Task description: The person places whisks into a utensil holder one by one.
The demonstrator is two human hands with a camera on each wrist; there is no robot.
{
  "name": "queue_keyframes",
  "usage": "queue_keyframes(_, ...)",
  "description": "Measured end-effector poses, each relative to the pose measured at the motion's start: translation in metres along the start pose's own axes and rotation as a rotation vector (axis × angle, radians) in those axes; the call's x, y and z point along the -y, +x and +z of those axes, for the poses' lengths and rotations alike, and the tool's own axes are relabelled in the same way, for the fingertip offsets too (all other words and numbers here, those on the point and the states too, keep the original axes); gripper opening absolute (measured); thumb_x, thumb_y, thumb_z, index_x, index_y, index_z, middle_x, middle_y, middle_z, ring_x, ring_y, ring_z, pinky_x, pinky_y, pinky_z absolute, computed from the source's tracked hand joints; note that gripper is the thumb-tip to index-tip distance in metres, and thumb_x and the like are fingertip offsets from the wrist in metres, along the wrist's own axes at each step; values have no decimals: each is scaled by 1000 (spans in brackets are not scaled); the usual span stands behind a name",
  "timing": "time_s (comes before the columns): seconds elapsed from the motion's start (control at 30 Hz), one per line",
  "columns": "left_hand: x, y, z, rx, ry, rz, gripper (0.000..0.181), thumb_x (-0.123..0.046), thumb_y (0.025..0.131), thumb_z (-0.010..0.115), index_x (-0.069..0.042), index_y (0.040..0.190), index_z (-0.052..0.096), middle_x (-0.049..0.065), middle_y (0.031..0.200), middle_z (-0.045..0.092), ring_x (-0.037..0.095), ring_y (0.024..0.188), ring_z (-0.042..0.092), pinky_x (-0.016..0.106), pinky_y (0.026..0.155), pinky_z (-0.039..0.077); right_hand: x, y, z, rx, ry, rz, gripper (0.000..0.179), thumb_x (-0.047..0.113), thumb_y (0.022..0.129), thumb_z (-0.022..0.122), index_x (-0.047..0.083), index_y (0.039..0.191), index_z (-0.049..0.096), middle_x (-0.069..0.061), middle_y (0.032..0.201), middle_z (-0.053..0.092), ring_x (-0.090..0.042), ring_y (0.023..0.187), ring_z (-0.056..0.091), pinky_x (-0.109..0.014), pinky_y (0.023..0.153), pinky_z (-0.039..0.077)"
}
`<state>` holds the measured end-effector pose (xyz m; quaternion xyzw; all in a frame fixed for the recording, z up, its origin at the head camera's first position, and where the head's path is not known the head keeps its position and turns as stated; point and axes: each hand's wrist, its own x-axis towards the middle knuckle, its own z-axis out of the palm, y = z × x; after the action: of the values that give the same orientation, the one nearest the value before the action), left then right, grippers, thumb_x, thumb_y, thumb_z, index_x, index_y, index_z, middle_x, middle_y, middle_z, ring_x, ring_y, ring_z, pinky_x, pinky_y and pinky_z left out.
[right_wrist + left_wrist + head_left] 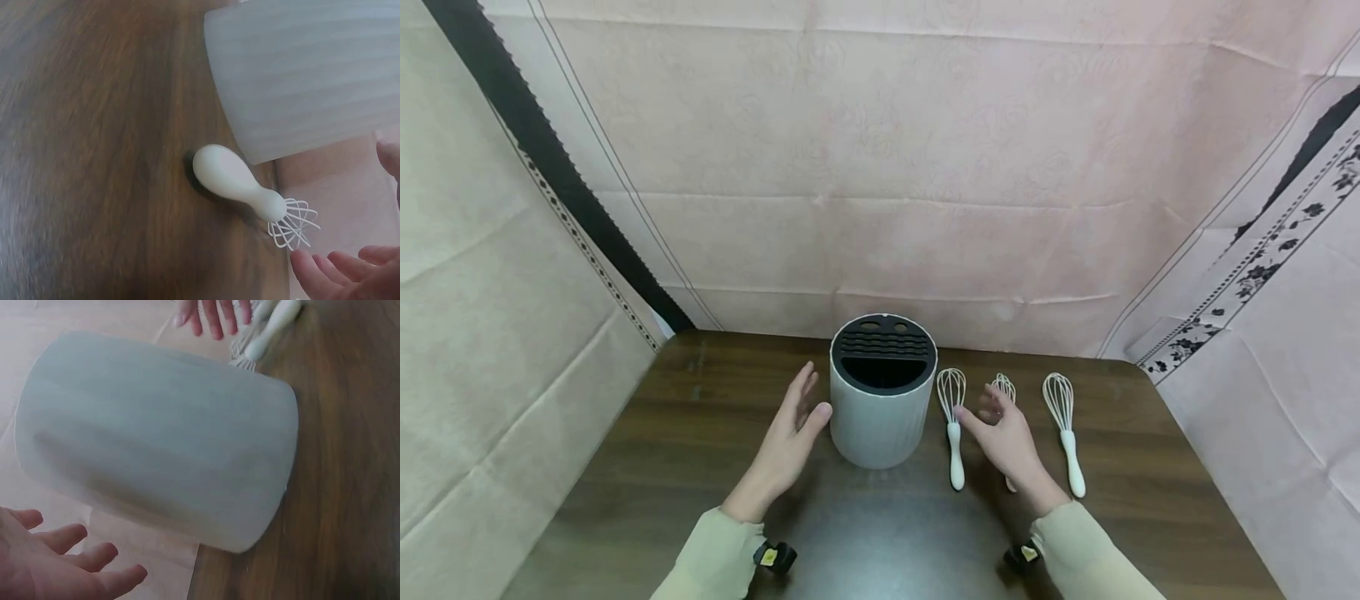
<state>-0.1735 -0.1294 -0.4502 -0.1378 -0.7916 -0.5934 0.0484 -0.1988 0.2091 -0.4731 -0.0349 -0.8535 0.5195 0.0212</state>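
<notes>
A white, ribbed round utensil holder (880, 429) with a black slotted lid (884, 353) stands upright on the table. My left hand (782, 446) is just left of it, fingers apart and nothing in them; the left wrist view shows the same spread fingers (94, 556) beside the holder wall. To the right of the holder lies a white whisk (955, 433). My right hand (1003, 437) hovers over a middle whisk (1004, 385) and hides much of it, fingers loosely bent and holding nothing. Farther right lies another whisk (1065, 433).
The dark wooden table (700, 433) ends at a pale cloth backdrop (880, 167) close behind the holder. Cloth also hangs at the left side (490, 350) and the right side (1277, 400). All the whisks lie with their wire heads toward the back.
</notes>
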Motion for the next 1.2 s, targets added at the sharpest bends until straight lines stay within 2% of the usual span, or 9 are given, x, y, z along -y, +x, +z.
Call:
queue_keyframes(0.1,-1,5,3,-6,-59,16,60,-29,102,49,-30,154,18,6,156,26,33,141,27,53,111,24,-1,1,3,-3,30,29,88,56,79,72,10,146,37,-20,139,48,-33,122,52,-46,94,47)
queue_keyframes(0.23,-5,13,5,-5,-90,20,61,-26,102,50,-28,154,18,9,156,27,30,141,28,51,112,23,-5,3,7,14,96,72,85,50,79,75,8,143,39,-20,137,49,-30,118,55,-42,86,53)
queue_keyframes(0.37,-22,19,4,19,-112,15,62,-26,102,49,-20,155,16,13,156,24,30,141,26,52,112,23,-12,7,12,43,183,116,81,38,82,77,2,142,37,-23,136,47,-32,114,57,-40,81,55)
queue_keyframes(0.53,-47,20,4,19,-106,29,62,-23,103,48,-10,154,17,15,155,25,30,141,28,48,112,26,-18,10,17,49,204,164,79,33,82,78,0,141,38,-24,130,49,-32,108,58,-39,80,56)
queue_keyframes(0.7,-54,22,6,-5,-113,51,58,-20,103,48,-9,153,21,16,154,29,29,140,30,45,112,26,-18,9,19,71,217,177,76,30,83,78,-2,139,39,-25,127,49,-31,103,61,-41,80,56)
queue_keyframes(0.9,-49,28,8,-7,-111,73,57,-18,102,49,-10,152,25,12,155,28,26,140,30,45,112,26,-20,9,21,80,186,198,72,29,84,76,-3,138,41,-24,124,51,-28,99,62,-40,77,56)
queue_keyframes(1.03,-31,36,11,-9,-104,98,56,-20,102,49,-13,153,25,8,156,26,27,139,30,46,112,25,-21,11,23,82,173,205,69,26,84,76,-2,137,42,-23,123,53,-27,98,63,-41,75,57)
queue_keyframes(1.2,-12,42,13,-19,-41,116,55,-27,102,49,-27,153,26,0,155,29,21,137,35,41,109,31,-22,14,25,85,158,206,64,21,85,75,-2,136,44,-22,118,55,-26,93,64,-40,73,57)
